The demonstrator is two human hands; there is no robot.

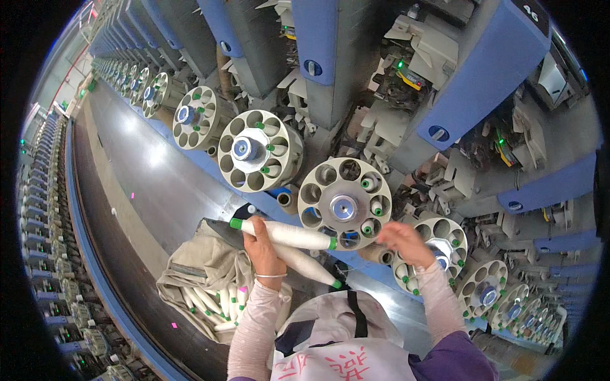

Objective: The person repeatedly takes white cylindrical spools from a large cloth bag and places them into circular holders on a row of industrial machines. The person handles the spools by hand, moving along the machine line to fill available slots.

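Note:
My left hand point(259, 249) is wrapped round two long white yarn bobbins with green tips. The upper bobbin point(289, 235) lies almost level, its right tip close to the front of a round bobbin magazine point(328, 208). Below it, the second bobbin point(308, 263) slants down to the right. At the right rim of that magazine is my right hand point(406, 244); its fingers are curled but smeared by motion, so whether they pinch anything is unclear. Several bobbins with green tips sit in the magazine's right-hand pockets, while others on its left side hold none.
A beige cloth bag point(213, 263) at the lower left holds many more bobbins point(229, 303). Similar magazines point(244, 173) line the machine on both sides. Blue-fronted machine columns point(486, 76) rise behind. A grey metal surface point(146, 152) runs along the left.

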